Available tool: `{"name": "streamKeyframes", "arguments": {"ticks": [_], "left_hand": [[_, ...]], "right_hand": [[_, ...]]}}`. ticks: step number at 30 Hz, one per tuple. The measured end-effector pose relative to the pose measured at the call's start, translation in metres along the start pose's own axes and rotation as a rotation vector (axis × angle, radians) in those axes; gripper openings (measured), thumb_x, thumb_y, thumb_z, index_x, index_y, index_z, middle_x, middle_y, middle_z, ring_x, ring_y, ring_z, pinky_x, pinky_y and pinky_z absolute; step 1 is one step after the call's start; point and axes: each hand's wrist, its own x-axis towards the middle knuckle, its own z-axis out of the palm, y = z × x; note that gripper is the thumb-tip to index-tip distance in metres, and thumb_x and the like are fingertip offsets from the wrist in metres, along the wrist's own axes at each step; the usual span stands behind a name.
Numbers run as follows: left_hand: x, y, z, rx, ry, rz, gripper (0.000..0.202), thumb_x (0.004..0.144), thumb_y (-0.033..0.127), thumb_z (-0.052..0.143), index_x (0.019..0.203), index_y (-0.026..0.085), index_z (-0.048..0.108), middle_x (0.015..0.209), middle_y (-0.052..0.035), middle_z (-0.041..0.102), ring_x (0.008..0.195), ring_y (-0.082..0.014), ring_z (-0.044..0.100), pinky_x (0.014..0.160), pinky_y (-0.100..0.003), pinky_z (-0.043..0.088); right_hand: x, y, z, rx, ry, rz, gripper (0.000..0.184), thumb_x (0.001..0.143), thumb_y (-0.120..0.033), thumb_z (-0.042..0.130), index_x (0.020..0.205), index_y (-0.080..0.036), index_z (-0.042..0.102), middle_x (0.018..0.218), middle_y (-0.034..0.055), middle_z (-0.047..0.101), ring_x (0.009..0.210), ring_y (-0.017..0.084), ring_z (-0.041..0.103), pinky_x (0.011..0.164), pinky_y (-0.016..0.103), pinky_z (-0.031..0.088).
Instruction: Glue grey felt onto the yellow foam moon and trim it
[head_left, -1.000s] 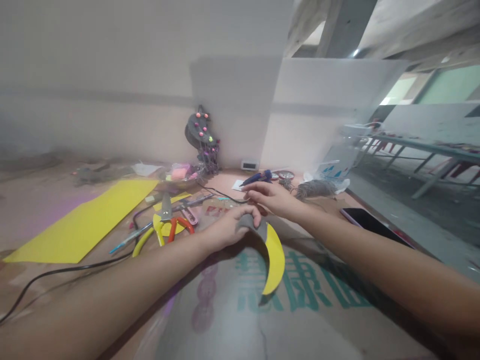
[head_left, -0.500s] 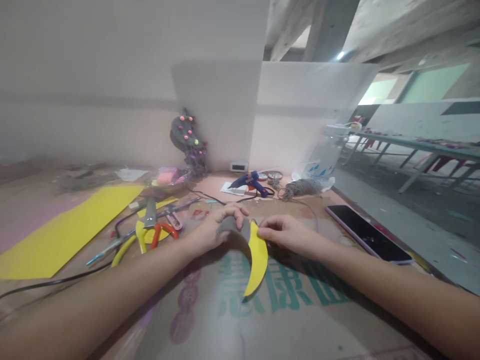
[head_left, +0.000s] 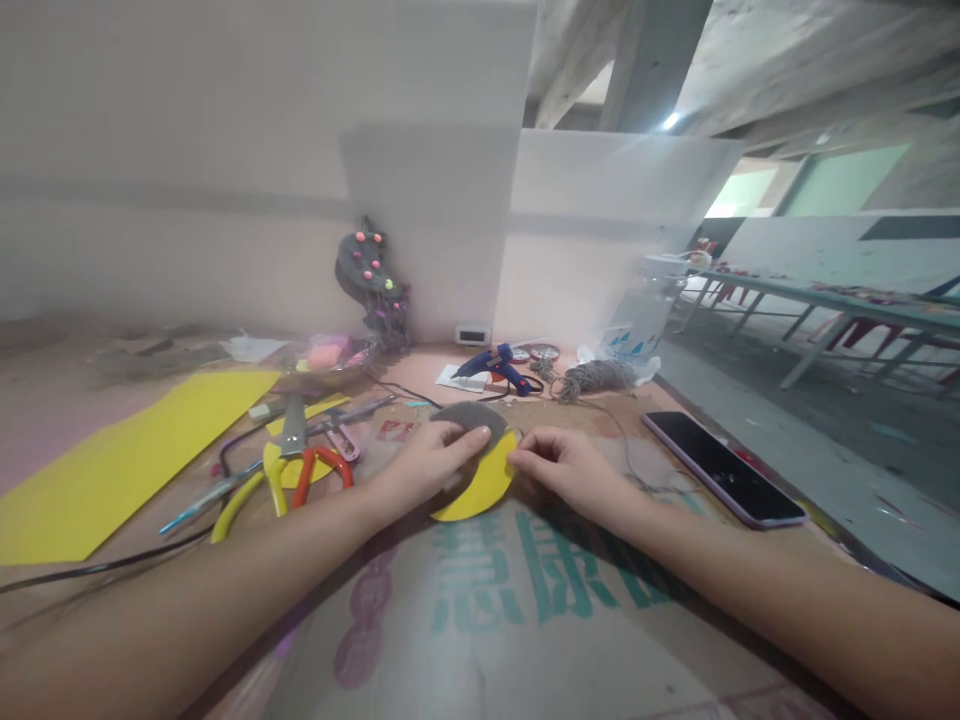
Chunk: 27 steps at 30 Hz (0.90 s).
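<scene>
My left hand grips a curved crescent-like piece, its thumb pressed on top. The upper part of that piece is a grey sheet, and the lower right part is a yellow crescent. At the yellow piece's right edge, my right hand is closed in a pinch, its thumb and forefinger at the rim. What lies right between those fingertips is small and hard to see. The left fingers under the piece are hidden.
Scissors with yellow handles, orange handles and a yellow sheet lie left. Behind are a blue glue gun, a grey cord bundle and a decorated grey moon. A phone lies right.
The crescent piece has turned, its yellow tip swinging from pointing down towards me to the lower left. My left thumb now lies over its front. The right hand stays at the right edge.
</scene>
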Motion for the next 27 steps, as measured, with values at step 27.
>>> {"name": "streamKeyframes", "arguments": {"ticks": [27], "left_hand": [[0.008,-0.011,-0.005,0.204,0.187,0.077,0.048,0.083,0.062,0.044,0.067,0.017,0.050,0.056,0.0017,0.050,0.050,-0.0136,0.048,0.047,-0.026,0.031]], "right_hand": [[-0.021,-0.013,-0.004,-0.396,-0.170,-0.253,0.042,0.090,-0.026,0.050,0.132,-0.022,0.044,0.080,0.0015,0.067,0.070,0.014,0.062,0.065,0.026,0.046]]}}
